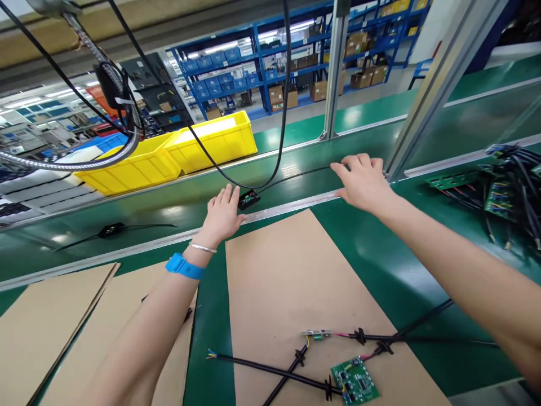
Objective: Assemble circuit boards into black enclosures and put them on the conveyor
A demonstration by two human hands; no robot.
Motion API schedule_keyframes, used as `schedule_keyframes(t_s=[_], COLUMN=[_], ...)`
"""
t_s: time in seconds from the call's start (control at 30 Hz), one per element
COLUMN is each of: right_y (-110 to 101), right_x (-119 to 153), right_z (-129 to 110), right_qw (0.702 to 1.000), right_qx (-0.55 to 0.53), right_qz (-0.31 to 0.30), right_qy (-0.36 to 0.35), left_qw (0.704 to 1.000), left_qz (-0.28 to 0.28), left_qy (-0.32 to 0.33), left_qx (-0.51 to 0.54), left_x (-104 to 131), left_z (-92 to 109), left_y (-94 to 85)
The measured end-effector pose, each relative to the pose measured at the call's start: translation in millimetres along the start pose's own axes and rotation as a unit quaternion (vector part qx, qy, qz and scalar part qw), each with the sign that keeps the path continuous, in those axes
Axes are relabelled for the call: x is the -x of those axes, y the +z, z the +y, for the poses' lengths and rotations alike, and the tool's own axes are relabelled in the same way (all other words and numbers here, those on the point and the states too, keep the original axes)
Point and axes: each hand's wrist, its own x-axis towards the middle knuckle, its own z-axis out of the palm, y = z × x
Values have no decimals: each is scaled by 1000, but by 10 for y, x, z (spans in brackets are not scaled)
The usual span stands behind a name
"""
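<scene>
My left hand (222, 214) is over the metal edge strip of the bench, fingers stretched out and nothing in its grasp. Right beside its fingertips lies a small black housing (248, 198) with a bit of green board inside. A thin black cable (296, 176) runs from that housing toward my right hand (363, 180), whose fingers are spread at the cable's far end. Nearer to me, a green circuit board (355, 381) with black leads rests on a cardboard sheet (270, 270). A second, narrower board (316, 334) with black leads is seen edge-on there.
More cardboard sheets (54, 310) lie to the left. Another black cabled unit (112, 229) is on the green belt. Yellow bins (213, 144) stand behind it, a black cable loop (284, 113) hangs down, and wired boards (502, 194) are heaped at right beside a metal post (439, 90).
</scene>
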Motion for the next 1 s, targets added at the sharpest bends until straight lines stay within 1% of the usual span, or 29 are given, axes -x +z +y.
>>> schedule_keyframes(t_s=[0.03, 0.07, 0.1, 0.13, 0.17, 0.2, 0.23, 0.27, 0.3, 0.37, 0.4, 0.47, 0.53, 0.63, 0.7, 0.77, 0.87, 0.93, 1.0], right_y=[1, -15, -51, -107, -178, -253, -323, -378, -409, -395, -357, -258, -179, -144, -155, -166, -179, -198, -229], right_x=[85, 218, 385, 573, 768, 955, 1126, 1274, 1395, 1554, 1597, 1628, 1620, 1605, 1608, 1615, 1610, 1595, 1582], right_z=[-29, -95, -190, -306, -434, -564, -689, -803, -902, -1048, -1094, -1139, -1134, -1088, -1067, -1065, -1081, -1086, -1078], right_qw=[1000, 998, 990, 974, 947, 912, 876, 850, 835, 830, 832, 830, 822, 811, 804, 798, 800, 802, 803], right_qx=[-9, -37, -80, -140, -214, -280, -337, -373, -392, -401, -403, -413, -427, -438, -443, -442, -428, -422, -422], right_qz=[-20, -51, -92, -137, -184, -241, -286, -322, -342, -348, -340, -324, -319, -331, -347, -366, -384, -387, -388], right_qy=[-6, -29, -67, -113, -153, -180, -191, -187, -181, -170, -173, -189, -203, -202, -193, -183, -174, -167, -161], left_qw=[1000, 1000, 1000, 1000, 999, 999, 997, 995, 992, 985, 982, 979, 980, 983, 986, 988, 990, 985, 975], left_qz=[1, -3, -10, -18, -31, -46, -70, -99, -124, -151, -151, -131, -107, -92, -92, -86, -64, -64, -75], left_qy=[-9, -13, -13, -12, -11, -12, -14, -19, -35, -84, -111, -153, -167, -154, -133, -115, -74, -15, 47], left_qx=[-5, -8, -9, -8, -5, 0, 7, 15, 19, 22, 22, 21, 24, 33, 45, 55, 100, 158, 203], left_x=[29, 125, 278, 479, 712, 964, 1221, 1472, 1706, 2095, 2238, 2415, 2468, 2426, 2379, 2320, 2149, 1961, 1742], left_z=[-27, -41, -52, -66, -92, -131, -184, -246, -313, -440, -490, -556, -572, -525, -453, -334, -19, 269, 572], left_y=[68, 129, 173, 195, 192, 167, 124, 71, 16, -75, -102, -117, -100, -76, -88, -120, -164, -148, -77])
